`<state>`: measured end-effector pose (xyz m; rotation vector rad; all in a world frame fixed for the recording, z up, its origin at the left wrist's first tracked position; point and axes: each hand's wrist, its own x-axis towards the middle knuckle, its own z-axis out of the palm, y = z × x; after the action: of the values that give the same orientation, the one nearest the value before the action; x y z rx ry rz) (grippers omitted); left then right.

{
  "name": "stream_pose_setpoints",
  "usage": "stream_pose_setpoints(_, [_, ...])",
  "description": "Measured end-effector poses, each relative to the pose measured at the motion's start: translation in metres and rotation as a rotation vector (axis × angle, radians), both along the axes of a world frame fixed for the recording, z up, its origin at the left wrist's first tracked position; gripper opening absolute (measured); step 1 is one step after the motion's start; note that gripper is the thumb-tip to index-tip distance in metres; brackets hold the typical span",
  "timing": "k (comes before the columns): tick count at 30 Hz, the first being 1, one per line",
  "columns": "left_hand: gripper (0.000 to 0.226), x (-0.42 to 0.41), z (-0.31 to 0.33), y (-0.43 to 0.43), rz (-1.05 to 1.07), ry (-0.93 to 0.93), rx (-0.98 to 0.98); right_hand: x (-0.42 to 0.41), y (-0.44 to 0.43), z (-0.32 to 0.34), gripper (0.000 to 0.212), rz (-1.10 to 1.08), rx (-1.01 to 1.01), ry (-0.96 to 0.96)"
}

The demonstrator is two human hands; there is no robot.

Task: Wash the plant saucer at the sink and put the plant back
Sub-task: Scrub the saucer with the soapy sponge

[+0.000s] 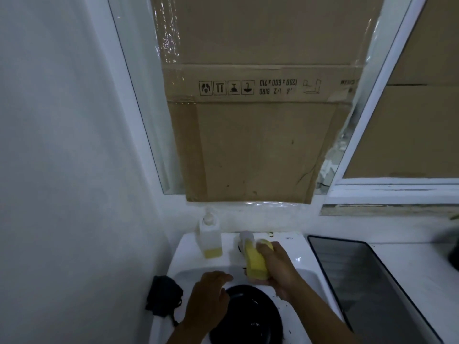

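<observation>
**Detergent stage of the saucer wash**

Head view. A white sink [299, 248] stands below a cardboard sheet [248, 145] fixed to the wall, and a pump dispenser [210, 238] sits on its ledge. The black plant saucer [248, 316] lies in the basin. The left hand [206, 301] rests over the saucer's left rim; whether it grips cannot be told. The right hand [280, 271] is clamped round a yellow bottle [255, 261], held above the basin just behind the saucer. The step appears to be applying detergent. The next move probably calls for dosing the saucer, setting the bottle down, then scrubbing.
</observation>
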<state>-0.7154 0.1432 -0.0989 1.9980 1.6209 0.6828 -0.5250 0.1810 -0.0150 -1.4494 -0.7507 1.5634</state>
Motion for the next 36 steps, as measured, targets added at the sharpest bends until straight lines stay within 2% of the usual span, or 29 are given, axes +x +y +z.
stream_pose_setpoints(2, [0.037, 0.004, 0.006, 0.004, -0.023, -0.009, 0.003, 0.006, -0.008, -0.004, 0.017, 0.019, 0.003, 0.002])
stream_pose_setpoints(6, [0.035, 0.005, 0.012, 0.006, -0.027, -0.034, -0.012, 0.017, -0.022, -0.012, 0.043, 0.098, 0.022, 0.03])
stream_pose_setpoints(10, [0.029, 0.001, 0.003, -0.002, -0.034, -0.047, -0.113, 0.019, -0.037, -0.02, 0.016, 0.026, 0.054, -0.147])
stream_pose_setpoints(12, [0.029, 0.0, -0.003, -0.007, -0.049, -0.02, -0.174, 0.022, -0.039, -0.025, 0.029, -0.039, 0.024, -0.212])
stream_pose_setpoints(14, [0.03, -0.001, -0.011, -0.012, -0.052, 0.012, -0.232, 0.023, -0.04, -0.027, 0.029, -0.058, -0.043, -0.081])
stream_pose_setpoints(16, [0.032, -0.004, -0.022, -0.017, -0.041, 0.051, -0.279, 0.025, -0.04, -0.027, 0.017, -0.024, -0.079, 0.114])
stream_pose_setpoints(20, [0.038, -0.01, -0.047, -0.024, -0.071, 0.134, -0.439, 0.033, -0.041, -0.037, 0.039, 0.021, -0.058, 0.251])
stream_pose_setpoints(22, [0.043, -0.011, -0.059, -0.025, -0.06, 0.192, -0.503, 0.036, -0.043, -0.04, 0.044, 0.072, -0.021, 0.183])
stream_pose_setpoints(24, [0.047, -0.01, -0.072, -0.026, -0.05, 0.287, -0.577, 0.037, -0.046, -0.043, 0.04, 0.094, 0.009, 0.008])
stream_pose_setpoints(26, [0.049, -0.008, -0.083, -0.026, -0.048, 0.37, -0.662, 0.036, -0.047, -0.048, 0.025, 0.062, 0.033, -0.195])
stream_pose_setpoints(28, [0.046, -0.007, -0.096, -0.026, -0.022, 0.354, -0.705, 0.036, -0.046, -0.052, 0.007, 0.03, 0.047, -0.343])
stream_pose_setpoints(31, [0.049, -0.004, -0.113, -0.026, 0.038, 0.291, -0.727, 0.035, -0.041, -0.056, 0.021, 0.034, 0.005, -0.463])
stream_pose_setpoints(34, [0.046, 0.001, -0.125, -0.025, 0.11, 0.183, -0.675, 0.031, -0.037, -0.054, 0.01, 0.131, -0.019, -0.252])
stream_pose_setpoints(36, [0.053, 0.004, -0.129, -0.024, 0.145, 0.076, -0.664, 0.03, -0.034, -0.051, 0.029, 0.184, -0.028, -0.08])
